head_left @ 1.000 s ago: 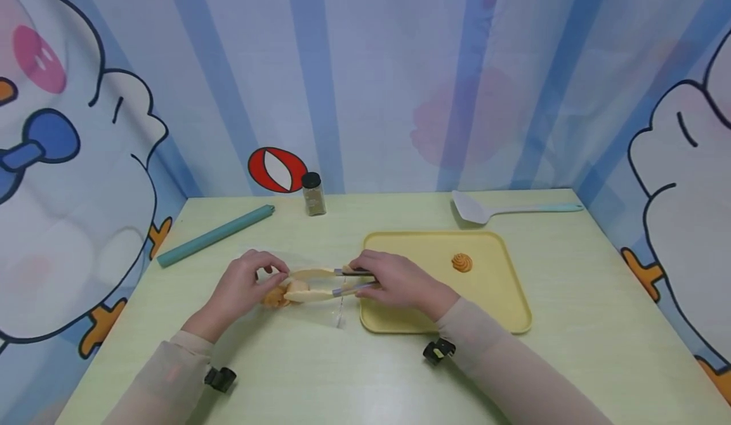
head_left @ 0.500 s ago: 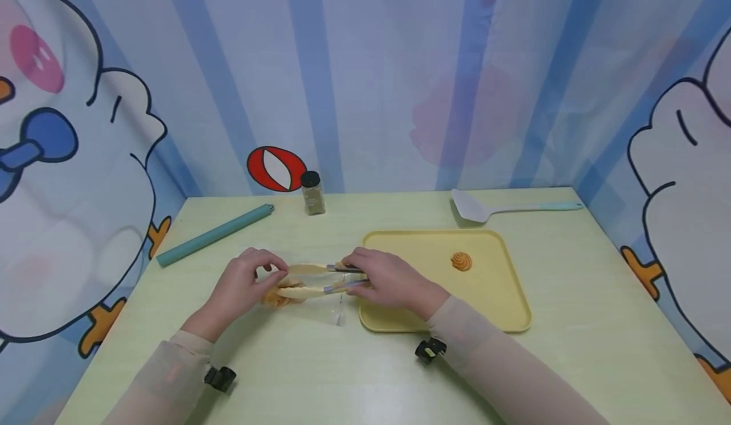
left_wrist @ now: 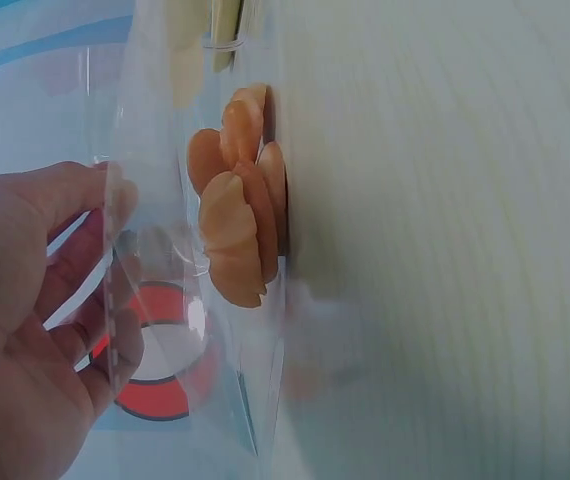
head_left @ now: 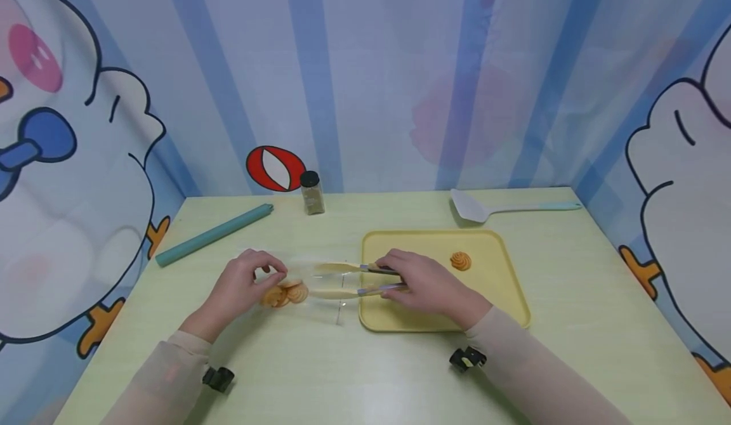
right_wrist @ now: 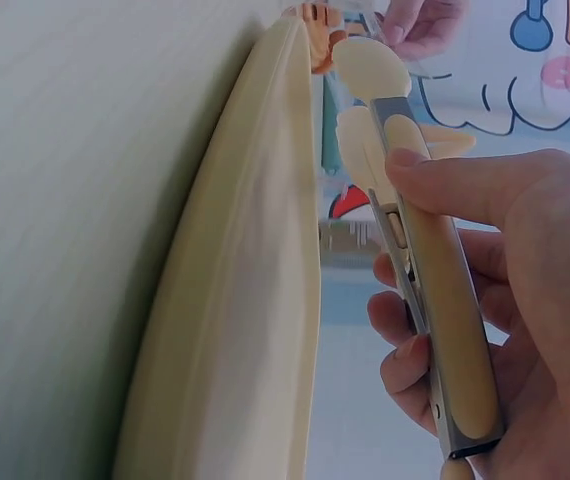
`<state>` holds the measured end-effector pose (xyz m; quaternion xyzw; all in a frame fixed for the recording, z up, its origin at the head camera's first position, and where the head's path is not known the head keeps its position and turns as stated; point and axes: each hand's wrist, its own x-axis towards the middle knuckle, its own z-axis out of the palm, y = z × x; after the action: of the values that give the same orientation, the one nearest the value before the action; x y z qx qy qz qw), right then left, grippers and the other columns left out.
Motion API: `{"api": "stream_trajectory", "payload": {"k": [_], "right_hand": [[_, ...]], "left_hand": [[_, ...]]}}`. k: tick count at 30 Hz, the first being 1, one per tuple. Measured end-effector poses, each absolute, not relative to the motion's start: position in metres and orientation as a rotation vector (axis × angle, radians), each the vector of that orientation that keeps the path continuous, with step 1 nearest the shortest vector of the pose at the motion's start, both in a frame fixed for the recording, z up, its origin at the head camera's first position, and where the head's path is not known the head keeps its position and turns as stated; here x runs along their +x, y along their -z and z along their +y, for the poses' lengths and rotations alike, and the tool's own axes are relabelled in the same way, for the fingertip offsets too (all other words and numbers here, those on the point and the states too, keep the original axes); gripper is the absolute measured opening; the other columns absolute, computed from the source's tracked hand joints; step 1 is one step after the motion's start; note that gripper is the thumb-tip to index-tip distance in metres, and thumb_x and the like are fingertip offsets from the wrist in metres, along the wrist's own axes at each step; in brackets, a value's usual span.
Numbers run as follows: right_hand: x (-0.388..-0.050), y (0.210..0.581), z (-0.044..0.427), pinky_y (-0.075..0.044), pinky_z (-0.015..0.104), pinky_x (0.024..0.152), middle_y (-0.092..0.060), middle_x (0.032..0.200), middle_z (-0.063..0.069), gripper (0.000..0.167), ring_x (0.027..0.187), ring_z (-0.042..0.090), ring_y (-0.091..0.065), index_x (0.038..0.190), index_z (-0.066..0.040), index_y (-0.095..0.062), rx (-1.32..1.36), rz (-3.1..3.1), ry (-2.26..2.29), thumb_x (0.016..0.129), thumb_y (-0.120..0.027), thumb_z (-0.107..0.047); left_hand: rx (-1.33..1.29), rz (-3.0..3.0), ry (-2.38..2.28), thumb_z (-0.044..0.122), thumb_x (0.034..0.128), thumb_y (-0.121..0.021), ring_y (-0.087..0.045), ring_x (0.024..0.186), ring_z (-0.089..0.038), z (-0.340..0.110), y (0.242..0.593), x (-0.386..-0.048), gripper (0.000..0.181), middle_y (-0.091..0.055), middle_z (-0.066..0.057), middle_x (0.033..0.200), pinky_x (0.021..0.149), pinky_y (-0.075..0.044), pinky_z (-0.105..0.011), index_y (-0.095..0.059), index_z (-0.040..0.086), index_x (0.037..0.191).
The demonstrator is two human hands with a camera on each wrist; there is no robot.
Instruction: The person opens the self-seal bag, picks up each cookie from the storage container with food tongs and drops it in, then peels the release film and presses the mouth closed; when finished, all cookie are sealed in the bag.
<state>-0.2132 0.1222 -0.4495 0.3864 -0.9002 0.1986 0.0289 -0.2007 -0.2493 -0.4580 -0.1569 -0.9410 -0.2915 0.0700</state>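
Thumb and fingers of my left hand (head_left: 242, 288) pinch the upper edge of a clear plastic bag (left_wrist: 155, 130). Several ridged golden-brown cookies (head_left: 294, 293) lie inside it, bunched together in the left wrist view. My right hand (head_left: 425, 285) grips a pair of tongs (head_left: 341, 268) with cream-coloured tips and metal-framed handles. The tips stand apart with no cookie between them, near the bag's right end, a short way from the cookies. One swirled cookie (head_left: 460, 261) sits on the yellow tray (head_left: 422, 242), behind and to the right of my right hand.
A teal stick-shaped roll (head_left: 214, 235) lies at the back left. A small spice jar (head_left: 313, 196) with a black lid stands near the printed curtain. Behind the tray rests a spatula (head_left: 474, 209) with a pale blade and mint handle end.
The tongs first slid left among the cookies, then drew back right with my right hand, tips apart. My left hand has hardly moved from the bag's edge.
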Motion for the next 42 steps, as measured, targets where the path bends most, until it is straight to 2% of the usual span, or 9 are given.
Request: {"api": "stream_trajectory", "payload": {"k": [7,11,26,33,39,42], "right_hand": [[-0.201,0.453,0.163,-0.051,0.027,0.073,-0.067,0.117,0.000,0.047,0.078,0.006,-0.055,0.133,-0.012,-0.064,1.077,-2.800,-0.663,0.093,-0.078,-0.033],[-0.195,0.453,0.184,-0.049,0.025,0.069,-0.067,0.116,0.002,0.048,0.073,0.004,-0.050,0.133,-0.013,-0.063,1.014,-2.805,-0.695,0.092,-0.080,-0.031],[-0.187,0.453,0.261,-0.050,0.030,0.070,-0.066,0.119,0.000,0.050,0.077,0.008,-0.055,0.134,-0.012,-0.062,0.783,-2.781,-0.650,0.090,-0.081,-0.028],[-0.183,0.449,0.288,-0.050,0.032,0.069,-0.067,0.119,0.003,0.046,0.079,0.010,-0.056,0.131,-0.011,-0.063,0.680,-2.820,-0.602,0.092,-0.080,-0.027],[-0.179,0.451,0.310,-0.054,0.040,0.074,-0.067,0.121,0.007,0.050,0.087,0.018,-0.063,0.132,-0.009,-0.062,0.612,-2.828,-0.549,0.089,-0.082,-0.026],[-0.177,0.451,0.318,-0.054,0.039,0.072,-0.067,0.119,0.008,0.051,0.086,0.018,-0.063,0.132,-0.008,-0.062,0.593,-2.832,-0.537,0.089,-0.083,-0.026]], "left_hand": [[-0.443,-2.869,0.902,0.020,0.0944,-0.077,-0.058,0.099,-0.021,-0.248,0.460,-0.201,0.009,-0.073,0.003,0.104,0.079,-0.049,-0.037,-0.078,0.017,0.103],[-0.446,-2.870,0.901,0.020,0.0943,-0.077,-0.058,0.099,-0.021,-0.247,0.461,-0.202,0.009,-0.073,0.003,0.104,0.080,-0.049,-0.037,-0.078,0.017,0.103],[-0.456,-2.885,0.891,0.017,0.0936,-0.077,-0.058,0.099,-0.021,-0.246,0.463,-0.200,0.009,-0.074,0.003,0.104,0.080,-0.050,-0.037,-0.078,0.017,0.102],[-0.459,-2.882,0.887,0.018,0.0935,-0.078,-0.059,0.098,-0.023,-0.245,0.463,-0.200,0.009,-0.074,0.002,0.104,0.080,-0.049,-0.037,-0.078,0.017,0.102],[-0.463,-2.885,0.884,0.018,0.0933,-0.078,-0.059,0.099,-0.022,-0.244,0.464,-0.200,0.010,-0.074,0.001,0.105,0.081,-0.050,-0.037,-0.078,0.016,0.103],[-0.460,-2.888,0.888,0.018,0.0936,-0.078,-0.059,0.099,-0.023,-0.243,0.463,-0.200,0.010,-0.074,0.001,0.105,0.081,-0.050,-0.037,-0.078,0.016,0.104]]}}
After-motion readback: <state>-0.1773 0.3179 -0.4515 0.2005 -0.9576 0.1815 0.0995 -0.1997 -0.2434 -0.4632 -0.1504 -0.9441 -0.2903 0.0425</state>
